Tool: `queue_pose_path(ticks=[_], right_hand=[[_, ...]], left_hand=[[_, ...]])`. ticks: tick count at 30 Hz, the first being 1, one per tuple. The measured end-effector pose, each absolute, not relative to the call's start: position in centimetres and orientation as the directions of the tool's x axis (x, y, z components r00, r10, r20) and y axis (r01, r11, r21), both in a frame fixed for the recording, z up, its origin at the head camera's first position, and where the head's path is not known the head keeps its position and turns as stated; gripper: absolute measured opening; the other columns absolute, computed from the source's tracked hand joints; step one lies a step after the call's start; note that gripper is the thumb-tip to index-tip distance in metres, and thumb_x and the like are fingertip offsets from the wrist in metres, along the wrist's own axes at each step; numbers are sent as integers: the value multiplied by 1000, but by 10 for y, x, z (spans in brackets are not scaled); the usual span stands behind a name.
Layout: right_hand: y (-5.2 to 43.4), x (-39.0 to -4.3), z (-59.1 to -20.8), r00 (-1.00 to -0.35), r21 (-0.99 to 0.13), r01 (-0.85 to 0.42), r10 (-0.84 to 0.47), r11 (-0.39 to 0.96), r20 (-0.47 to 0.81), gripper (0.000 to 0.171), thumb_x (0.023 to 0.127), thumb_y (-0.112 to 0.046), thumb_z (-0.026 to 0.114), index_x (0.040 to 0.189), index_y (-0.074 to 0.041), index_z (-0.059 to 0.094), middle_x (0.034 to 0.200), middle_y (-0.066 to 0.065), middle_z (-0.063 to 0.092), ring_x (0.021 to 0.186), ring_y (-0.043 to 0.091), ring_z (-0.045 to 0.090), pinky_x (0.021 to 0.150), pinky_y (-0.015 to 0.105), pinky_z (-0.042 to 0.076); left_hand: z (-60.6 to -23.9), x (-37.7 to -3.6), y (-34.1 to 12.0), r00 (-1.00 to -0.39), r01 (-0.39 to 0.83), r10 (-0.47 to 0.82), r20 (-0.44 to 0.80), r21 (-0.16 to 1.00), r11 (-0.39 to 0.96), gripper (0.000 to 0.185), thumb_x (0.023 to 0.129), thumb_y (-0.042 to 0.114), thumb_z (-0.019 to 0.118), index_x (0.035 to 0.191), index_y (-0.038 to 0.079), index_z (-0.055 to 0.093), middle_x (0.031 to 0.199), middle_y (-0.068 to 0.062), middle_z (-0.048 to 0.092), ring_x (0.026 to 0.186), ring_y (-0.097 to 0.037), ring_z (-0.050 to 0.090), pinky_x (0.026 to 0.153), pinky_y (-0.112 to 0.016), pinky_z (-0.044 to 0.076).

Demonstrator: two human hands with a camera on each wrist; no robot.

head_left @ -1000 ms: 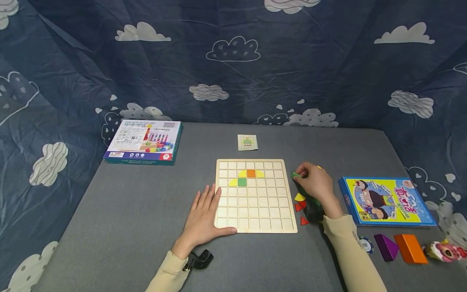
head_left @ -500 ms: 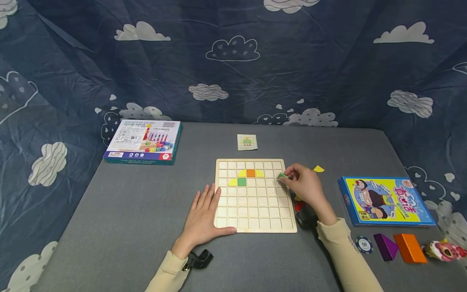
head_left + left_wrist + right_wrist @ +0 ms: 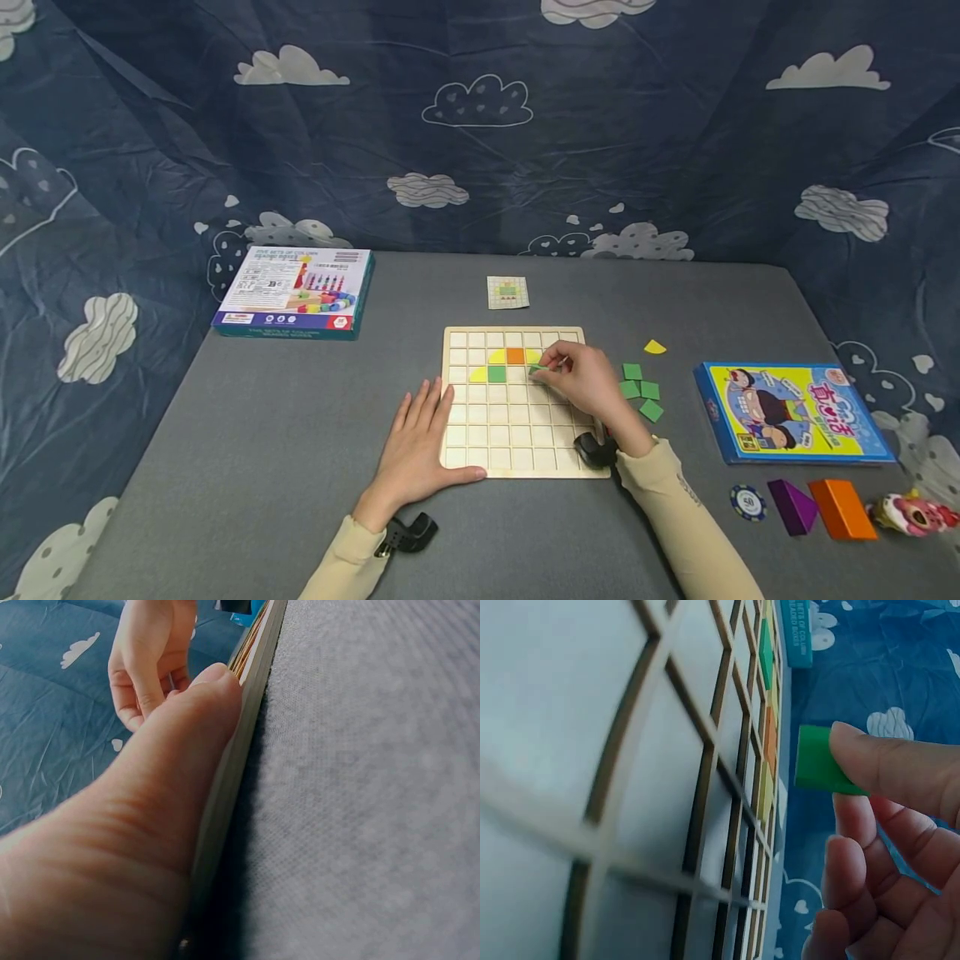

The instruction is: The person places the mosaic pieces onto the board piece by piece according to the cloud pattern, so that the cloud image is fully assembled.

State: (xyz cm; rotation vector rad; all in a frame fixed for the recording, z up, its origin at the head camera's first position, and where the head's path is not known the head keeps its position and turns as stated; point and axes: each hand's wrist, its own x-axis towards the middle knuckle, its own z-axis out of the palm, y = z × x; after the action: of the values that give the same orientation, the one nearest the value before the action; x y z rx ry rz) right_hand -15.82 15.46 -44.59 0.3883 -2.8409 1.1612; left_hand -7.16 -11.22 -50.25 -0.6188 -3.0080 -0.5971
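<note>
My right hand pinches a green square tile between thumb and fingers, held just above the wooden grid board. My left hand lies with fingers spread on the board's left edge, its thumb along the near edge. Set in the board's upper cells are an orange square tile, another green square tile and several yellow quarter-round tiles. To the right of the board lie several loose green tiles and one loose yellow tile.
A small pattern card lies beyond the board. A bead-set box sits at the back left, a blue-and-yellow box at the right. Near it are a poker chip, a purple block, an orange block and a figurine.
My right hand has carried the green tile leftward from the loose pile to over the board. The loose green tiles have come into view behind it. My left hand stays put.
</note>
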Motion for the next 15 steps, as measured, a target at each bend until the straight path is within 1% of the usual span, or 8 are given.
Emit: queue_pose_path(ticks=[4,8,15], right_hand=[[147,-160,-445,-973,-690,-219,-209,690,100,15,76,-17,82,81,-11,69,70,-4,62,55,15,48,52,30,37],[140,-161,-445,-975,-688,-195,-216,699,56,10,79,-15,78,83,-11,70,72,-5,63,57,14,49,53,30,37],[134,-162,-448,-967,-663,-224,-246,714,63,6,81,-14,77,84,-11,73,72,-5,64,56,13,47,51,29,36]], left_hand=[[-503,-71,-112,-923,381,376,88,361,851,118,71,82,52,153,7,13,157,-12,7,143,-24,-1,113,-41,-3],[-504,-72,-113,-925,377,371,87,354,856,118,70,83,50,153,8,13,157,-12,7,143,-24,-1,113,-41,-3],[-503,-72,-113,-925,374,369,85,359,855,118,70,83,51,153,7,13,157,-11,6,143,-24,-1,113,-41,-3]])
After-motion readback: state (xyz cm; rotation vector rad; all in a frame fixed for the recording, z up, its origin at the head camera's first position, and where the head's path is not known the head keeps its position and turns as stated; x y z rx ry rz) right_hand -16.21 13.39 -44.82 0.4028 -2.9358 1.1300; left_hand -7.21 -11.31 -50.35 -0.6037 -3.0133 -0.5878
